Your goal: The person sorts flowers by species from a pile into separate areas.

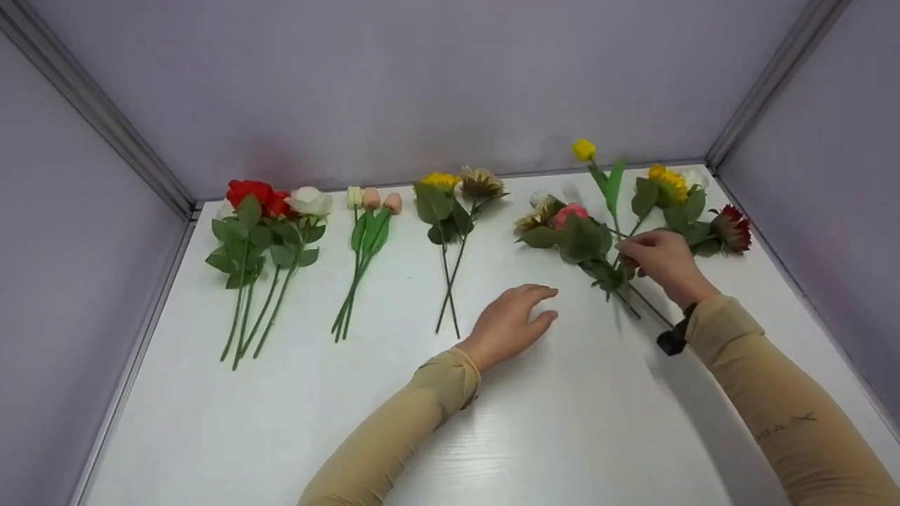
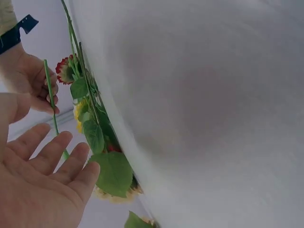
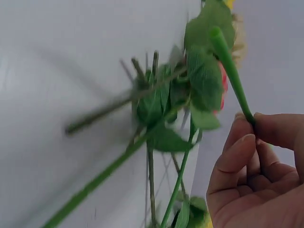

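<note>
Left hand [image 1: 512, 320] flat, fingers relaxed; right hand [image 1: 657, 261] pinching yellow flower's stem [image 1: 610, 204].

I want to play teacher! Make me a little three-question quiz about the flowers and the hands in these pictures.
1. True or false: the right hand pinches the green stem of the yellow bud flower.
2. Which flowers lie farthest left on the white table? A) red and white roses B) sunflowers C) pink tulips
3. Fill in: the left hand holds ______.

Key
1. True: the stem runs between its thumb and fingers, and the bud stands raised above the loose pile of flowers.
2. A.
3. Nothing: it is spread, palm down, just over the table, between the sunflower pair and the pile.
</note>
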The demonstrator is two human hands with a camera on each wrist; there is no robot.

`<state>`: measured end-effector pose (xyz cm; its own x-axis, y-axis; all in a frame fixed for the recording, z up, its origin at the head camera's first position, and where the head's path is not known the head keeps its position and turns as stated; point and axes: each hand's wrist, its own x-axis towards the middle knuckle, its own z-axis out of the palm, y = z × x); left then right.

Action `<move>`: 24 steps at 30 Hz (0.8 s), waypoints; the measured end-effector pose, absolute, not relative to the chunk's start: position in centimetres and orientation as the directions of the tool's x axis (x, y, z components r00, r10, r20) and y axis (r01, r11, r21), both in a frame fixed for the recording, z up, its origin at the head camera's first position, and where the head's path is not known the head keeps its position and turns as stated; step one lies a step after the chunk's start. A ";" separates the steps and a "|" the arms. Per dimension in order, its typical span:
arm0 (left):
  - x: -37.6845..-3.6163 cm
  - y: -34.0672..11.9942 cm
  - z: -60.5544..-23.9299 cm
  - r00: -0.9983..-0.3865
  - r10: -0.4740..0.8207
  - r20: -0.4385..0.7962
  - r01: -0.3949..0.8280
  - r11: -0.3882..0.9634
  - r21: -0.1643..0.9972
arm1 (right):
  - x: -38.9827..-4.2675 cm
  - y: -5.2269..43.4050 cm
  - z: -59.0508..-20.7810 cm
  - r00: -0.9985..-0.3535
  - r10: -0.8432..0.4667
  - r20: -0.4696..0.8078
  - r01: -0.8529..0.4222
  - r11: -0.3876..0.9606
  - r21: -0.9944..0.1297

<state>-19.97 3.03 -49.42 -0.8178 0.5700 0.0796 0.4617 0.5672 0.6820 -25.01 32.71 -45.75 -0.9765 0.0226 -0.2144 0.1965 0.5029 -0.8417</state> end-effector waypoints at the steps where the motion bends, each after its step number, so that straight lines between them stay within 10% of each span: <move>1: -20.3 2.6 -49.4 -0.845 0.530 0.073 0.406 0.546 0.733 | -24.8 31.6 -45.8 -0.976 0.007 -0.218 0.193 0.494 -0.848; 11: -23.5 -1.4 -48.2 -0.976 0.203 -0.082 -0.063 0.098 0.993 | -21.6 19.7 -48.1 -0.969 -0.169 -0.181 0.136 0.246 -0.960; 24: -22.1 -5.1 -48.8 -0.969 0.178 -0.173 -0.197 -0.127 0.972 | -18.4 12.9 -49.9 -0.946 -0.262 -0.191 0.155 0.151 -0.976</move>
